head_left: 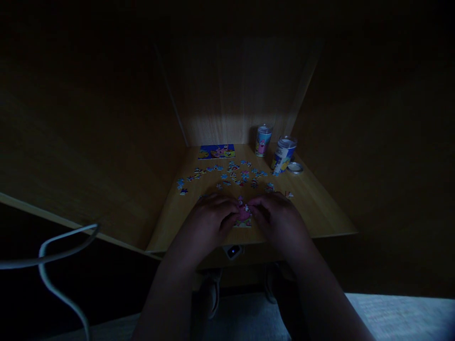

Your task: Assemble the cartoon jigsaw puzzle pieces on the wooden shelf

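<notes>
In dim light, a small joined section of jigsaw puzzle (243,215), mostly pink with green at its lower edge, lies near the front of the wooden surface. My left hand (216,213) pinches the left side of this section between thumb and fingers. From the right, my right hand (273,210) holds a small puzzle piece (247,207) at the section's upper right; fingertips partly hide it. Whether that piece is locked in cannot be made out. Beyond my hands, several loose puzzle pieces (232,175) are scattered, mostly blue, yellow and pink.
A finished cartoon picture (217,151) lies at the back. Two printed cans (263,142) (283,155) stand at the back right beside a round lid (295,167). Wooden panels (241,90) enclose the surface. A white cable (44,265) hangs at left; a small device (233,251) sits below the front edge.
</notes>
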Available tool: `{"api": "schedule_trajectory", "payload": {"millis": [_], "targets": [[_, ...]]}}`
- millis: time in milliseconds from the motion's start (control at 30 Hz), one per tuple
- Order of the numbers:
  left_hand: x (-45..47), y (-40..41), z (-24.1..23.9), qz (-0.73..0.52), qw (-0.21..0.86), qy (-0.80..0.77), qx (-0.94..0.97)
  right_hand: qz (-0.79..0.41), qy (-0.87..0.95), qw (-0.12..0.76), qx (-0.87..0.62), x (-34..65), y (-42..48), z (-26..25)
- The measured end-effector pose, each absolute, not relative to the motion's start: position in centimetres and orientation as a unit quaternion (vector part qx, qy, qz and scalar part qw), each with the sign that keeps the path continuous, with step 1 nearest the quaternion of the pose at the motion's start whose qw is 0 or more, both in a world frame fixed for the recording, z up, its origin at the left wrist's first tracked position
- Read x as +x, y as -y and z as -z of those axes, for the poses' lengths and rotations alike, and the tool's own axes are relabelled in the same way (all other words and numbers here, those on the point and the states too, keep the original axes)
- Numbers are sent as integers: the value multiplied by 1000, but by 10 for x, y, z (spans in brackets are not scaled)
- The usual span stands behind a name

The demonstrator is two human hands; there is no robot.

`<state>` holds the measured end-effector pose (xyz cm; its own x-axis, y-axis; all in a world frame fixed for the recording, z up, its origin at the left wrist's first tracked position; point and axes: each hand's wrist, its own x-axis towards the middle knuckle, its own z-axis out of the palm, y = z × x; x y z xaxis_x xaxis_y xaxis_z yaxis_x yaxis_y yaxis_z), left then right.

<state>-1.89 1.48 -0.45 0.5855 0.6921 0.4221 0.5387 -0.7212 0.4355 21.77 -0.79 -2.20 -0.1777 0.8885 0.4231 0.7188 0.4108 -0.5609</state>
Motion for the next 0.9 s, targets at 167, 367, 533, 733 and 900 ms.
{"api": "schedule_trajectory", "payload": {"millis": [167,367,533,733,900], "targets": [[-18,-16,6,-294,136,-351,879,-98,766,351,-530,217,8,21],[-19,-16,7,-289,130,-355,879,-79,757,355,-543,217,8,24],[-18,-15,5,-303,128,-358,874,-60,731,358,-577,215,10,26],[-19,-16,7,-305,126,-354,875,-52,721,362,-588,213,12,25],[-19,-16,6,-301,132,-360,873,-56,717,352,-599,211,13,22]]}}
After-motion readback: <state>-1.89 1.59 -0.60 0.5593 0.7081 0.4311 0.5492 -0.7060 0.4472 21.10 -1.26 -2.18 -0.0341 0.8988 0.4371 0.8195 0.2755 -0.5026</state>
